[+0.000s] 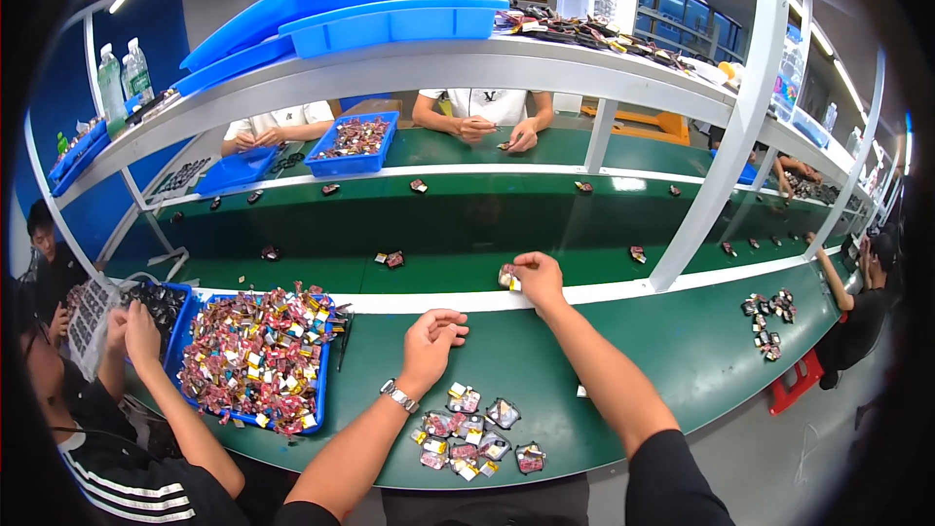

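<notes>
We see our right hand [539,275] reaching to the white rail [604,290], its fingers closed on a small part [507,278] that they half hide. Our left hand [431,339] rests loosely curled on the green bench [682,351], holding nothing we can make out. A pile of parts [474,433] lies near it; details blur.

Green conveyor belt [467,219] runs across middle, small dark parts scattered along it, well apart. Shallow blue plastic tray [353,148] of small reddish parts on far green bench. Two empty long blue plastic bins [390,21] on grey metal shelf [438,68] overhead. Clear plastic water bottles [125,78] at shelf's left end. Red plastic stool [799,382] on floor at right. Seated workers opposite and at both sides.
</notes>
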`<state>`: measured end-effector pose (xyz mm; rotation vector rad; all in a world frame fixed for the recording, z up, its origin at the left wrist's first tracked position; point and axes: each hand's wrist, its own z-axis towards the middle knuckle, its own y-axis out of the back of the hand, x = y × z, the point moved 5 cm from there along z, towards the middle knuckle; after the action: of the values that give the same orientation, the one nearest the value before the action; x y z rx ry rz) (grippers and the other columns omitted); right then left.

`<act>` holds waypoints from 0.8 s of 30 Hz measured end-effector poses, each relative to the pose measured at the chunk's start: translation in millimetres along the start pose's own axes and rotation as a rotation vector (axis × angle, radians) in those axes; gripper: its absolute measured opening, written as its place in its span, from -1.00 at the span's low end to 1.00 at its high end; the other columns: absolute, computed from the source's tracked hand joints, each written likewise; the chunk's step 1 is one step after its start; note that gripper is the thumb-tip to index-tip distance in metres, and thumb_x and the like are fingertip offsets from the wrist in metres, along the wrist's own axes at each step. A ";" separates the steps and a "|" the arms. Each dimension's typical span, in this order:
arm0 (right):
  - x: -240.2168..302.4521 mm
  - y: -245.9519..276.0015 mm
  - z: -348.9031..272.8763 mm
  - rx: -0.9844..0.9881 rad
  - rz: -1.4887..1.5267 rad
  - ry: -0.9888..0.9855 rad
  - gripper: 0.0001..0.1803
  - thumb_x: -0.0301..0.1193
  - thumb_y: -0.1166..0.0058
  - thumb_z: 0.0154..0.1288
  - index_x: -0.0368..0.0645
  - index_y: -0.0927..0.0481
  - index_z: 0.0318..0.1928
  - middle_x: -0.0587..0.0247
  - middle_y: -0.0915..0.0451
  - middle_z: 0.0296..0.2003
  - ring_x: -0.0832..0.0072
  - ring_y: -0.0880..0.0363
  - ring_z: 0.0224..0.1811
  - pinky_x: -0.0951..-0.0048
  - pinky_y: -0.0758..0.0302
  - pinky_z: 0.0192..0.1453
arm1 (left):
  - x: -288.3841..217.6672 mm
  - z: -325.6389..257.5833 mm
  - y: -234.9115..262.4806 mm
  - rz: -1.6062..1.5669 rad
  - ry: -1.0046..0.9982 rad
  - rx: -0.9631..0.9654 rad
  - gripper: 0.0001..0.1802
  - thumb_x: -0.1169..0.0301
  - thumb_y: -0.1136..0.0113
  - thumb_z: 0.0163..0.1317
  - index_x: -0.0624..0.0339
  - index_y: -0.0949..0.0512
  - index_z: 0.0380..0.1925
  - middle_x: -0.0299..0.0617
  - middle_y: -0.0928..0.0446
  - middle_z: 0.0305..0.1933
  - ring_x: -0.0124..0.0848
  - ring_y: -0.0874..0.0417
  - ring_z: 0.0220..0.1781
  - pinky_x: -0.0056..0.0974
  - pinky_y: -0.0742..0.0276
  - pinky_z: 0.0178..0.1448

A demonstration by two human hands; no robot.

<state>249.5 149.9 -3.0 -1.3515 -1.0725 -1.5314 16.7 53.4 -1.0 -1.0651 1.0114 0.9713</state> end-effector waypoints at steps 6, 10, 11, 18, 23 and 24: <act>12.9 20.3 38.1 0.064 -0.600 0.220 -0.56 -0.42 -0.32 0.07 -0.26 -0.58 0.00 0.16 -0.66 -0.16 0.42 -0.64 -0.20 0.39 -0.56 -0.05 | 5.0 1.6 2.5 0.033 0.014 0.060 -0.84 0.60 0.00 0.32 0.37 -0.53 -0.15 -0.10 -0.61 -0.09 -0.43 -0.65 -0.13 -0.38 -0.61 -0.09; 49.0 73.4 -39.5 0.260 -0.739 0.180 -0.63 -0.35 -0.23 0.12 -0.21 -0.62 -0.05 0.10 -0.67 -0.17 0.31 -0.66 -0.12 0.33 -0.54 0.02 | 6.1 0.9 7.4 0.111 -0.014 0.030 -0.85 0.59 -0.02 0.31 0.35 -0.58 -0.22 -0.17 -0.65 -0.22 -0.49 -0.66 -0.22 -0.40 -0.61 -0.14; 42.7 93.0 -59.8 0.287 -0.788 0.094 -0.64 -0.35 -0.21 0.16 -0.23 -0.61 -0.03 0.12 -0.68 -0.18 0.37 -0.66 -0.12 0.37 -0.53 0.01 | 4.6 -0.4 7.6 0.135 -0.014 0.023 -0.85 0.59 -0.02 0.30 0.34 -0.59 -0.23 -0.17 -0.65 -0.23 -0.50 -0.66 -0.23 -0.40 -0.61 -0.16; 17.3 175.4 -179.4 0.150 -0.599 -0.163 -0.67 -0.30 -0.16 0.30 -0.26 -0.62 -0.02 0.29 -0.66 -0.25 0.54 -0.58 -0.24 0.49 -0.52 -0.08 | -1.5 -5.0 -9.7 0.269 -0.077 0.042 -0.86 0.58 -0.05 0.24 0.28 -0.61 -0.31 -0.23 -0.66 -0.34 -0.49 -0.68 -0.29 -0.40 -0.59 -0.20; 41.1 135.8 -197.0 0.200 -0.837 -0.027 -0.82 -0.40 -0.26 0.16 -0.19 -0.61 -0.25 0.29 -0.56 -0.42 0.54 -0.51 -0.37 0.47 -0.49 -0.21 | -2.6 -10.5 -6.3 0.277 -0.045 0.049 -0.86 0.57 -0.04 0.24 0.28 -0.61 -0.31 -0.22 -0.66 -0.35 -0.49 -0.69 -0.29 -0.38 -0.59 -0.20; 42.6 130.3 -193.6 0.203 -0.833 -0.019 -0.82 -0.40 -0.26 0.16 -0.19 -0.61 -0.25 0.29 -0.56 -0.42 0.54 -0.51 -0.37 0.47 -0.49 -0.21 | -4.4 -10.2 -6.1 0.282 -0.050 0.044 -0.86 0.57 -0.04 0.24 0.28 -0.61 -0.31 -0.22 -0.66 -0.35 -0.49 -0.69 -0.29 -0.38 -0.59 -0.20</act>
<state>309.6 -76.0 37.3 -0.7976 -1.8906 -1.8975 19.8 41.7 2.8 -0.8715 1.1565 1.1920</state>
